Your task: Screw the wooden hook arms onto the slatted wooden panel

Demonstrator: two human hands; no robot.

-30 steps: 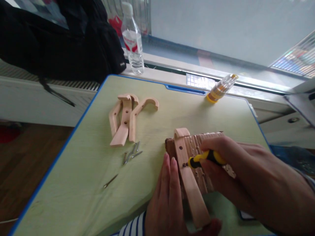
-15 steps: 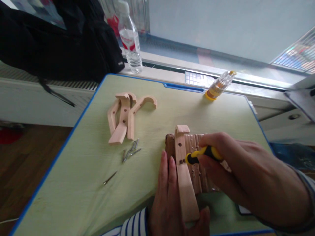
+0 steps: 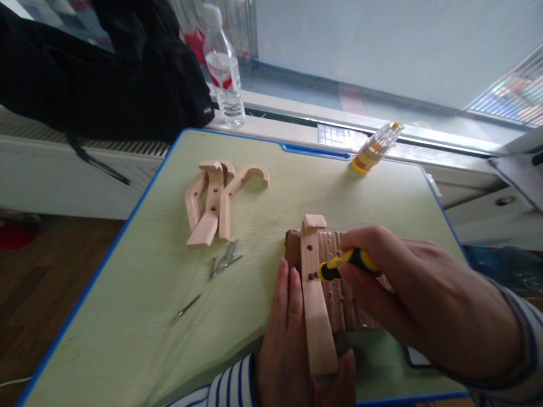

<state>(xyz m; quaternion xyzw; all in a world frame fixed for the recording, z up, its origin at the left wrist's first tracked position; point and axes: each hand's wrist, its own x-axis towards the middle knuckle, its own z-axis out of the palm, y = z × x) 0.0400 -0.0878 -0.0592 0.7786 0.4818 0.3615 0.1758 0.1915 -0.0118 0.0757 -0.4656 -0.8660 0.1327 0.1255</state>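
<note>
A pale wooden hook piece (image 3: 314, 294) lies on top of a brown ridged wooden board (image 3: 337, 294) near the table's front edge. My left hand (image 3: 292, 345) grips the hook piece's lower end, fingers straight along its left side and thumb on the right. My right hand (image 3: 407, 294) is closed round a yellow and black screwdriver (image 3: 343, 264). The screwdriver's tip meets a hole in the hook piece. Several loose screws (image 3: 223, 261) lie to the left, and one more screw (image 3: 190, 304) lies nearer me.
Three more wooden hook pieces (image 3: 216, 200) lie in a pile at the middle left of the green table (image 3: 139, 294). A clear screwdriver-bit holder (image 3: 373, 148) lies at the table's far edge. A water bottle (image 3: 221, 65) and a black bag (image 3: 106, 73) stand on the sill behind.
The hook piece has swung a little nearer upright on the board, and my left hand shifted with it. The screwdriver stays at the same hole.
</note>
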